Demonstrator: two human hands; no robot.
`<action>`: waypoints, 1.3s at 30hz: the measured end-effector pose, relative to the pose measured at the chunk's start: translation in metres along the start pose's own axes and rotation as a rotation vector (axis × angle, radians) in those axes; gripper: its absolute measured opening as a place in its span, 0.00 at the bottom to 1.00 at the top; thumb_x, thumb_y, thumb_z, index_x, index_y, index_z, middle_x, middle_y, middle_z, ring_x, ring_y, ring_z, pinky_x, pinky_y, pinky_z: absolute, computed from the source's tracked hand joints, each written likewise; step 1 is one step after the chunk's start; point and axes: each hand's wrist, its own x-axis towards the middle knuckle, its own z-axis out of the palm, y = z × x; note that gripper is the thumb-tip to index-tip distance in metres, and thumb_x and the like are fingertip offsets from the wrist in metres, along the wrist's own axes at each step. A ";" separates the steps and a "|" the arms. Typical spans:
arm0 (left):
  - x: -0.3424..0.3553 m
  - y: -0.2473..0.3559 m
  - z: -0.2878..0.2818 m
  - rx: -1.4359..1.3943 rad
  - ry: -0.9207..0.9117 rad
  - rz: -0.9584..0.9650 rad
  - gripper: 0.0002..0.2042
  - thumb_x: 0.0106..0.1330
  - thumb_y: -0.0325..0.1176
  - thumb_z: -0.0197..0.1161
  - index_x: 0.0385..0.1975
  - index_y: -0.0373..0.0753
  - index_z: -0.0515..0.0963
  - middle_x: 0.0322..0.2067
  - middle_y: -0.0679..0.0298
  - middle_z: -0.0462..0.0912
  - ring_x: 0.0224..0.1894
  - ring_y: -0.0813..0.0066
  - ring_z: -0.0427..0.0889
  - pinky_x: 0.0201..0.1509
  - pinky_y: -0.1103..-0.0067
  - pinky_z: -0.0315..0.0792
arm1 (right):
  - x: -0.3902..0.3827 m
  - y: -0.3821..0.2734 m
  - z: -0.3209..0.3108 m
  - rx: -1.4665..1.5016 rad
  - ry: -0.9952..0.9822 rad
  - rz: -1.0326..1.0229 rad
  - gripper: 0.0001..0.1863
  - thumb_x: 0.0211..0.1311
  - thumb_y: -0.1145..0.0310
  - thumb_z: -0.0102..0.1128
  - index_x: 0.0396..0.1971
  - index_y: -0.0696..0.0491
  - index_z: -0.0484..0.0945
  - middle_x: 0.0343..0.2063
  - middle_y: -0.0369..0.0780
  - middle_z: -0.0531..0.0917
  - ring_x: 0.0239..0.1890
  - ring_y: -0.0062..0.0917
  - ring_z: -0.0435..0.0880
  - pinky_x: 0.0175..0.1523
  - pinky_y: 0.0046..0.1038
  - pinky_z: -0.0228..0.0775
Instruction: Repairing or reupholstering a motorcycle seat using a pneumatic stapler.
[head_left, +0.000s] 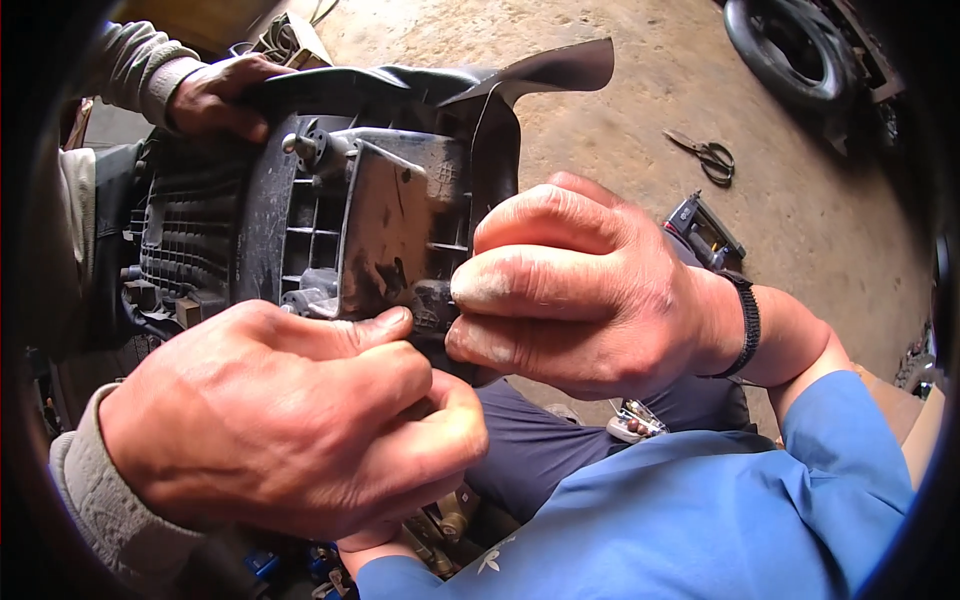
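An upside-down motorcycle seat (300, 215) shows its ribbed black plastic base, with a metal plate (385, 225) over it. Its loose black cover (560, 72) flares out along the far edge and folds down the right side. My right hand (570, 290), with a black wristband, is closed with curled fingers on the cover's right edge; the fingertips' grip is partly hidden. My left forearm (375, 540) passes behind a co-worker's large hand, which hides my left hand. That co-worker's hand (290, 420), grey-cuffed, pinches close to my right fingers. The co-worker's other hand (225, 95) rests on the seat's far left.
Scissors (715, 160) and a staple gun (706, 228) lie on the brown floor to the right. Farther off at the upper right is a black tyre (780, 60). An open box (298, 40) stands behind the seat. Small metal parts (636, 420) sit beside my leg.
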 end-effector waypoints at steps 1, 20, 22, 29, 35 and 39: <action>0.000 0.002 0.003 -0.098 0.043 -0.035 0.10 0.71 0.25 0.72 0.41 0.43 0.76 0.44 0.70 0.74 0.36 0.75 0.76 0.38 0.80 0.80 | -0.001 0.001 0.000 0.005 -0.001 0.002 0.17 0.44 0.68 0.83 0.37 0.53 0.94 0.43 0.39 0.88 0.45 0.37 0.88 0.41 0.34 0.77; 0.014 0.039 0.004 0.085 0.068 -0.396 0.08 0.57 0.29 0.72 0.23 0.43 0.77 0.24 0.67 0.70 0.28 0.66 0.80 0.53 0.66 0.86 | -0.003 0.006 0.010 -0.017 0.077 -0.031 0.17 0.39 0.68 0.81 0.35 0.51 0.93 0.41 0.39 0.88 0.42 0.36 0.88 0.37 0.33 0.70; 0.015 0.039 0.004 0.128 0.025 -0.408 0.08 0.58 0.29 0.73 0.23 0.43 0.78 0.24 0.67 0.71 0.29 0.66 0.80 0.54 0.66 0.86 | -0.003 0.006 0.012 -0.016 0.100 -0.030 0.17 0.39 0.68 0.80 0.35 0.51 0.93 0.41 0.38 0.87 0.42 0.36 0.88 0.37 0.33 0.70; 0.017 0.033 0.002 0.090 0.053 -0.387 0.07 0.58 0.29 0.72 0.25 0.42 0.78 0.25 0.66 0.73 0.30 0.66 0.82 0.51 0.67 0.86 | -0.003 0.007 0.008 -0.016 0.089 -0.026 0.15 0.42 0.67 0.81 0.35 0.50 0.93 0.42 0.37 0.88 0.42 0.35 0.88 0.38 0.33 0.70; 0.020 0.026 0.000 0.042 0.051 -0.365 0.07 0.58 0.30 0.72 0.26 0.41 0.78 0.27 0.66 0.74 0.31 0.66 0.83 0.49 0.68 0.86 | -0.006 0.011 0.010 0.022 0.074 0.008 0.14 0.43 0.69 0.83 0.34 0.50 0.93 0.42 0.37 0.88 0.43 0.35 0.88 0.39 0.33 0.71; 0.020 0.020 -0.002 -0.024 0.045 -0.354 0.07 0.58 0.30 0.72 0.27 0.40 0.78 0.28 0.65 0.74 0.32 0.66 0.83 0.47 0.68 0.86 | -0.009 0.015 0.013 0.022 0.128 -0.018 0.15 0.42 0.69 0.83 0.35 0.50 0.93 0.42 0.37 0.88 0.43 0.35 0.88 0.39 0.33 0.71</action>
